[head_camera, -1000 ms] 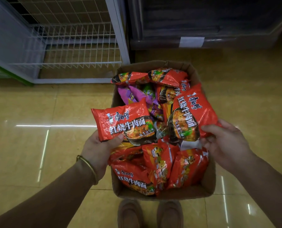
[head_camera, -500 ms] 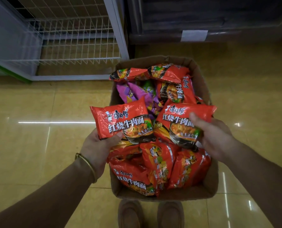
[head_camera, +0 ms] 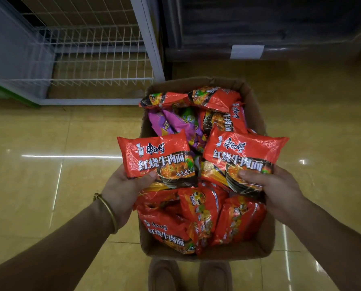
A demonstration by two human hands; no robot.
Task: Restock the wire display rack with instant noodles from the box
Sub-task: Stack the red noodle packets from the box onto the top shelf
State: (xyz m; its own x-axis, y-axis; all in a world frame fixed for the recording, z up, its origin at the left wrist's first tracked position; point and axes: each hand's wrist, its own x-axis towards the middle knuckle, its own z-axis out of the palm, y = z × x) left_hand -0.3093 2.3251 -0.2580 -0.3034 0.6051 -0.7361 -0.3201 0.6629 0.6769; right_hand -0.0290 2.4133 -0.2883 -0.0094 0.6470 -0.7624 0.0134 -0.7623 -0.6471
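Note:
A cardboard box point(head_camera: 257, 114) stands on the floor in front of my feet, filled with several red instant noodle packets and some purple packets point(head_camera: 171, 124). My left hand point(head_camera: 125, 190) grips one red noodle packet point(head_camera: 154, 154) by its lower edge, held above the box's left side. My right hand point(head_camera: 278, 192) grips a second red noodle packet point(head_camera: 242, 152) the same way, above the box's right side. Both packets face up with their print readable. The white wire display rack point(head_camera: 95, 51) stands at the upper left, its lowest basket holding nothing.
A dark wooden pallet or shelf base point(head_camera: 270, 38) with a white label runs along the top right. Glossy yellow floor tiles point(head_camera: 38, 185) surround the box. My shoes point(head_camera: 188, 276) touch the box's near side. A green-edged base point(head_camera: 11, 93) sits left of the rack.
My right hand has turned its red packet from tilted to level and lifted it beside the left one. My left hand has held its packet almost still.

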